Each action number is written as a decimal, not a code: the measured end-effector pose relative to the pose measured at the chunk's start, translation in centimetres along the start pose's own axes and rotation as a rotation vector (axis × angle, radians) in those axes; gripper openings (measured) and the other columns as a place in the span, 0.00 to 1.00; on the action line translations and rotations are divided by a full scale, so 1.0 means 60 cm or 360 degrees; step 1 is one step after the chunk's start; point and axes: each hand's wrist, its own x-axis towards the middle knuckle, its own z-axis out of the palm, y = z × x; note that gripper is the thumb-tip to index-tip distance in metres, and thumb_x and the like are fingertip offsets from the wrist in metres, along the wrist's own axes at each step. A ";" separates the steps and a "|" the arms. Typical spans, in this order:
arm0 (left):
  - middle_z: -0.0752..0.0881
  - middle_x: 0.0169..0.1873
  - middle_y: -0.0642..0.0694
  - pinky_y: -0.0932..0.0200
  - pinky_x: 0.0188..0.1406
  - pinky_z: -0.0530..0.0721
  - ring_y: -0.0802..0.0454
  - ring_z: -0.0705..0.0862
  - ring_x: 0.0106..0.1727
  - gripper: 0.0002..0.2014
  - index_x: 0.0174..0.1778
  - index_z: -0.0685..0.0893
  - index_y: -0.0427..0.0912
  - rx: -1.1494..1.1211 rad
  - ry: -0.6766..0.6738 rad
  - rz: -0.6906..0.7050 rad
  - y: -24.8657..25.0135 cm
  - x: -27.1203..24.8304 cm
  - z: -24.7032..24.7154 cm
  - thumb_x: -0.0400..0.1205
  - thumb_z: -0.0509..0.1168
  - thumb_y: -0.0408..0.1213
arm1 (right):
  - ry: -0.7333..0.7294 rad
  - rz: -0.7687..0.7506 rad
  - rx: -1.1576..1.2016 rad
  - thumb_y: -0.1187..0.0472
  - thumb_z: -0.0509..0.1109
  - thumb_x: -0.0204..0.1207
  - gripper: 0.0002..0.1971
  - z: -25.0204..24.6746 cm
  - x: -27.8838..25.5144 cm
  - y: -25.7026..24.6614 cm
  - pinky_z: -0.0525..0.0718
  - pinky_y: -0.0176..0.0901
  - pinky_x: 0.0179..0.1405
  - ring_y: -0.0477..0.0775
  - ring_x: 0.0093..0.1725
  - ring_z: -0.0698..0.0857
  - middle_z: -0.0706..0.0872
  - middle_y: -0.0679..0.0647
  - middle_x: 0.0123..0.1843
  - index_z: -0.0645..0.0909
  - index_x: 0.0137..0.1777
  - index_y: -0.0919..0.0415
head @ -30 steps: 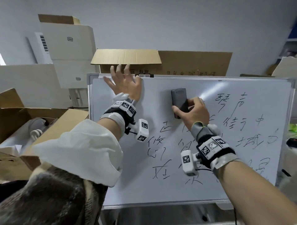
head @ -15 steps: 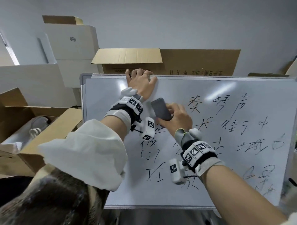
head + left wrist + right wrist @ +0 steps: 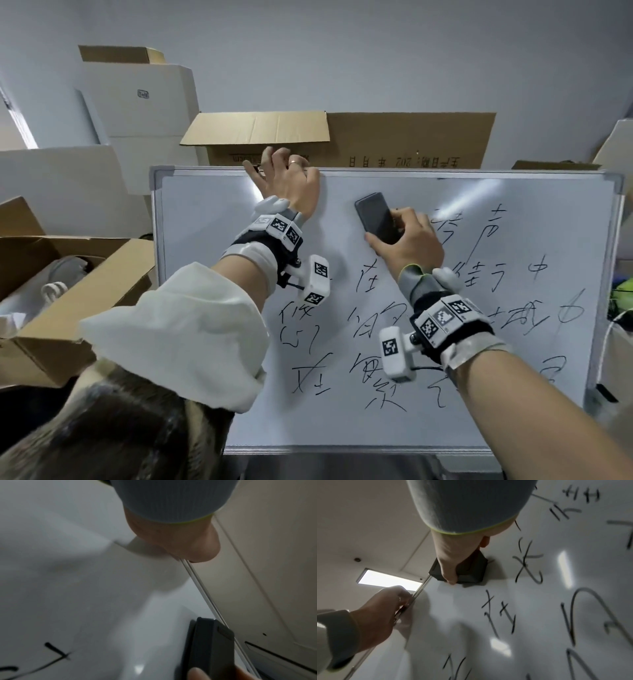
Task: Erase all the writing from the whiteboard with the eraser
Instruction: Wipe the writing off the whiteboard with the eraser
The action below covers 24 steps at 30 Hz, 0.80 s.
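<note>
Cardboard boxes [image 3: 411, 140] against grey wall [image 3: 342, 51]

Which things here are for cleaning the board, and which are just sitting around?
For the job:
whiteboard with black writing
eraser, held by the right hand
left hand, gripping the board's top edge

Just lying about:
cardboard boxes
white boxes

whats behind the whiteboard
Behind the whiteboard stands a brown cardboard box with one flap open, plus white boxes further left. The board covers their lower parts.
</note>
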 end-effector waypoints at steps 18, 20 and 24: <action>0.79 0.63 0.46 0.40 0.85 0.40 0.46 0.67 0.75 0.22 0.64 0.82 0.52 0.0016 -0.0031 0.0142 0.055 -0.027 0.028 0.86 0.44 0.45 | -0.0151 -0.0014 0.0213 0.32 0.78 0.57 0.29 0.005 -0.005 0.022 0.84 0.46 0.44 0.50 0.53 0.84 0.79 0.43 0.54 0.78 0.57 0.40; 0.79 0.63 0.48 0.41 0.85 0.39 0.47 0.67 0.76 0.22 0.64 0.82 0.53 -0.0028 -0.0026 0.0127 0.060 -0.031 0.032 0.85 0.45 0.46 | -0.0030 0.0102 0.0193 0.32 0.77 0.59 0.29 -0.014 0.006 0.041 0.84 0.46 0.43 0.52 0.52 0.85 0.80 0.46 0.54 0.77 0.57 0.41; 0.79 0.62 0.50 0.42 0.85 0.38 0.49 0.65 0.77 0.21 0.64 0.83 0.51 -0.0088 0.0002 0.0152 0.070 -0.041 0.034 0.84 0.48 0.46 | 0.0246 0.0416 0.0150 0.33 0.77 0.63 0.28 -0.050 0.024 0.068 0.74 0.41 0.39 0.57 0.52 0.85 0.79 0.49 0.58 0.76 0.58 0.45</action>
